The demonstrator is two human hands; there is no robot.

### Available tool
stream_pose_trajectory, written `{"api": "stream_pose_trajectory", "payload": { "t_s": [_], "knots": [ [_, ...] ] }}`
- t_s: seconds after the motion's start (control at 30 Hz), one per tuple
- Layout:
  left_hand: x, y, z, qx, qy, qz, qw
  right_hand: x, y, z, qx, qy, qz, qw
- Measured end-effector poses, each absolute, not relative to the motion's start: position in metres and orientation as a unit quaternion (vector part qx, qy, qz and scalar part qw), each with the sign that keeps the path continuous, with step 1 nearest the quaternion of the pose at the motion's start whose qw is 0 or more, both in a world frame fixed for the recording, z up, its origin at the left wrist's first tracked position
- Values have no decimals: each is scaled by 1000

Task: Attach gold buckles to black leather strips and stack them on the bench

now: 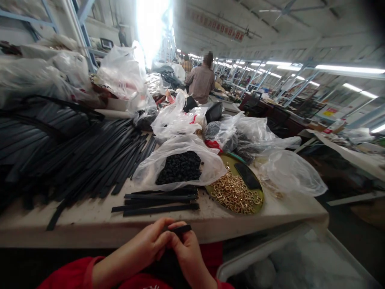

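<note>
Pale flat bench [288, 214]; bottom centre, right hand [187, 247] pinches narrow black leather-like strip [182, 229], long axis roughly left-right; left hand [158, 239] at its left end, grip unclear.

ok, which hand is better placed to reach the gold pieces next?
Probably the right hand: it sits nearer the gold pieces than the left hand does. It seems to hold the black strip, though, so the left may need to take that first.

The strip [183, 229] is black, narrow and flat; its visible end points rightward, tilted slightly up. The hands [189, 244] hide the rest.
</note>
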State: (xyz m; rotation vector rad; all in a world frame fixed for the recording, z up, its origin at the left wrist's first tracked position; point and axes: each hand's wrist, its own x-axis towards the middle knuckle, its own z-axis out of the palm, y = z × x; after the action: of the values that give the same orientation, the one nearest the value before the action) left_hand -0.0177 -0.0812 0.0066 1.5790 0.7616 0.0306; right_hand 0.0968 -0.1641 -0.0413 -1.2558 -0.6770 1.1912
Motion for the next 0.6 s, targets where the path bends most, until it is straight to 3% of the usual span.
{"api": "stream_pose_trajectory", "payload": {
  "t_s": [0.1,0.23,0.37,0.6],
  "knots": [
    [-13,-73,4,744,332,38,578,115,-160,-37,-580,-374,473,547],
    [-11,-60,5,782,353,29,513,189,-154,-30,-732,-463,247,434],
    [-6,-55,5,743,368,16,558,266,-146,-30,-830,-517,9,211],
    [-1,-56,2,695,372,-4,616,290,-112,-31,-783,-622,13,-5]
  ]
}}
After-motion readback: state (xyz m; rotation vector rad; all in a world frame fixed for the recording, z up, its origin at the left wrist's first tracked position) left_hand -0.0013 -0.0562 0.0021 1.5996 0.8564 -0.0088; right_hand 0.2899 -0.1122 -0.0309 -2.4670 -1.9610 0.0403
